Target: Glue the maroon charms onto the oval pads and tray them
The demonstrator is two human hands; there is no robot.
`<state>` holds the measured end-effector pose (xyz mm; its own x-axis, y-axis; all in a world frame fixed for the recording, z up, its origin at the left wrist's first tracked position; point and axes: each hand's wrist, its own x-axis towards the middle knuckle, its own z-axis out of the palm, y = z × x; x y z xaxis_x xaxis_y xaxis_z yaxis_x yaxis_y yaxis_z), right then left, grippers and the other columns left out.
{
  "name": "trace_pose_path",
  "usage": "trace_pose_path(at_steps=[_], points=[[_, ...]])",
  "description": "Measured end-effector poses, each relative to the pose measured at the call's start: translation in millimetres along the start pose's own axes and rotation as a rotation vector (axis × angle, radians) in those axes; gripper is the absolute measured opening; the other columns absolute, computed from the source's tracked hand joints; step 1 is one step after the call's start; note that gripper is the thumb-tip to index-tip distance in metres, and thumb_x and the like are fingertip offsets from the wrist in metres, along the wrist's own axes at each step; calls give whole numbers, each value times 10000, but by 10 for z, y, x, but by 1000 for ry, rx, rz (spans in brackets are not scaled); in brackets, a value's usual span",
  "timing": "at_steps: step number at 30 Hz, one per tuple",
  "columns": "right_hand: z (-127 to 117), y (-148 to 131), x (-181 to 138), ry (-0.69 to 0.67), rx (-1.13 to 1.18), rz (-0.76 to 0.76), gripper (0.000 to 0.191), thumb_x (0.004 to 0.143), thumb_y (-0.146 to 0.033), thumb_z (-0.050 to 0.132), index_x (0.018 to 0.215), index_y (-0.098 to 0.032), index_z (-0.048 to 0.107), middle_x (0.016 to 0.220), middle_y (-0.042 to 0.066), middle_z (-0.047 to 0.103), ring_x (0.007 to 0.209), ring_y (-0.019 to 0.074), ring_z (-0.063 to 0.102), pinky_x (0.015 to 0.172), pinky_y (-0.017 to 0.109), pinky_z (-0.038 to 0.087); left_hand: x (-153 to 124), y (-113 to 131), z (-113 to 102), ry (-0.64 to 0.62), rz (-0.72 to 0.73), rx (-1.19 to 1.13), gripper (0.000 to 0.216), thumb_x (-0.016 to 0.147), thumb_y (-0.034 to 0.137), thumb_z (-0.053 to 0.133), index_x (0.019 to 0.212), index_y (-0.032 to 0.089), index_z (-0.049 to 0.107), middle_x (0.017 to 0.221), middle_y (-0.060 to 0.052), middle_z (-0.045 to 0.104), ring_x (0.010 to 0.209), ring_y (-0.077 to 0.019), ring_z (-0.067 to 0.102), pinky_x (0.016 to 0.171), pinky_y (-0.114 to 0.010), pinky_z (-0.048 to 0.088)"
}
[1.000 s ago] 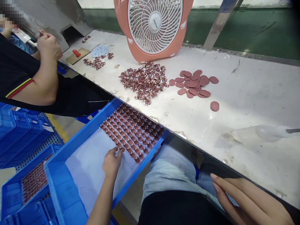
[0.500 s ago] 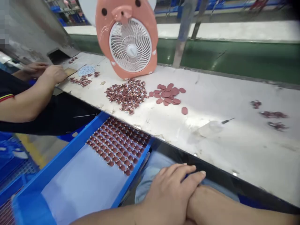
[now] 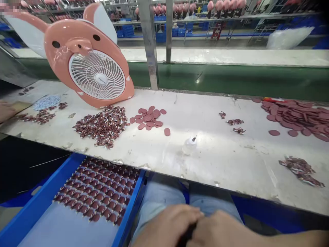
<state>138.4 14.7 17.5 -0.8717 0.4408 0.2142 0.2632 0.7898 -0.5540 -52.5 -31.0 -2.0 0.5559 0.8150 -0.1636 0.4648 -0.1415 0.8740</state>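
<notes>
Low over my lap, my left hand (image 3: 171,219) and my right hand (image 3: 214,228) are side by side at the bottom of the view. Both are blurred. The left fingers bend toward the right hand, and the right fingers are hidden. A dark gap lies between the hands, and I cannot make out anything held. Above them on the white workbench (image 3: 154,154) stands a small clear bottle (image 3: 189,146) with a dark thin tip. Left of it are flat dark-red oval pieces (image 3: 149,118) and a heap of small brown-red parts (image 3: 102,123).
A blue tray (image 3: 130,209) holds rows of assembled brown-red pieces (image 3: 100,185) at lower left. A pink animal-shaped fan (image 3: 101,79) stands at the back. More ovals (image 3: 303,115) and small parts (image 3: 302,169) lie right. A co-worker's hand (image 3: 6,111) is at far left.
The view has swung right, bringing the large oval pile into sight. My left hand has come off my right forearm, and both hands are now lower and side by side.
</notes>
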Motion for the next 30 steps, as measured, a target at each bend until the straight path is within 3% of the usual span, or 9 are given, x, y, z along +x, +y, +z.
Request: trace_pose_path(at_steps=[5, 7, 11, 16, 19, 22, 25, 27, 30], points=[[-421, 561, 90, 503, -36, 374, 295, 978, -348, 514, 718, -209, 528, 599, -32, 508, 526, 116, 467, 526, 255, 370, 526, -136, -762, 589, -42, 612, 369, 944, 353, 517, 1268, 204, 612, 1386, -120, 598, 1321, -292, 482, 1090, -482, 385], [-430, 779, 145, 605, -62, 481, 191, 945, -390, 577, 967, -200, 574, 783, 20, 597, 692, 170, 557, 641, 298, 451, 800, -232, -950, 574, -57, 773, 462, 942, 358, 525, 1361, 163, 533, 1476, -136, 513, 1390, -306, 402, 1111, -500, 352], [-234, 998, 290, 555, -23, 551, 654, 826, -454, 721, 1361, -195, 448, 1222, 133, 604, 1123, 322, 540, 937, 488, 450, 1006, -299, -977, 468, -57, 848, 532, 927, 428, 546, 1376, 145, 513, 1480, -130, 510, 1380, -318, 424, 1135, -555, 290], [-133, 963, 416, 505, 101, 524, 325, 874, -341, 666, 1169, -226, 592, 1159, 81, 638, 1122, 307, 526, 984, 485, 400, 591, -338, -709, 445, 112, 846, 474, 894, 475, 593, 1290, 214, 598, 1362, -80, 634, 1248, -288, 565, 1130, -518, 256], [-131, 902, 370, 529, 233, 530, 254, 900, -332, 615, 1122, -217, 571, 1098, 81, 629, 1050, 286, 557, 935, 457, 425, 362, -458, -553, 482, 348, 820, 344, 906, 247, 629, 1250, 264, 630, 1239, -32, 716, 1077, -206, 670, 1063, -408, 333], [-97, 796, 269, 567, 428, 524, 230, 948, -375, 500, 1132, -237, 505, 991, 47, 606, 908, 234, 590, 825, 403, 480, 289, -475, -360, 704, 394, 513, 360, 863, 88, 634, 1157, 287, 696, 1069, -16, 781, 909, -179, 718, 891, -335, 461], [-35, 624, 205, 571, 625, 506, 210, 945, -416, 477, 1078, -253, 472, 848, -6, 558, 717, 170, 561, 670, 319, 495, 328, -279, -143, 1013, 65, -215, 158, 867, 202, 654, 957, 251, 774, 904, -42, 799, 787, -181, 715, 756, -297, 529], [14, 498, 206, 535, 724, 516, 230, 889, -397, 605, 1015, -248, 483, 808, -24, 551, 667, 142, 538, 615, 274, 476, 368, -92, -31, 1040, -180, -661, 144, 841, 321, 696, 876, 217, 789, 813, -51, 786, 699, -154, 677, 689, -254, 533], [86, 347, 248, 495, 842, 540, 272, 835, -330, 705, 954, -238, 478, 786, -34, 558, 658, 123, 544, 594, 242, 465, 397, 121, 45, 949, -308, -956, 237, 754, 405, 773, 818, 178, 792, 695, -41, 742, 610, -114, 590, 612, -209, 499]])
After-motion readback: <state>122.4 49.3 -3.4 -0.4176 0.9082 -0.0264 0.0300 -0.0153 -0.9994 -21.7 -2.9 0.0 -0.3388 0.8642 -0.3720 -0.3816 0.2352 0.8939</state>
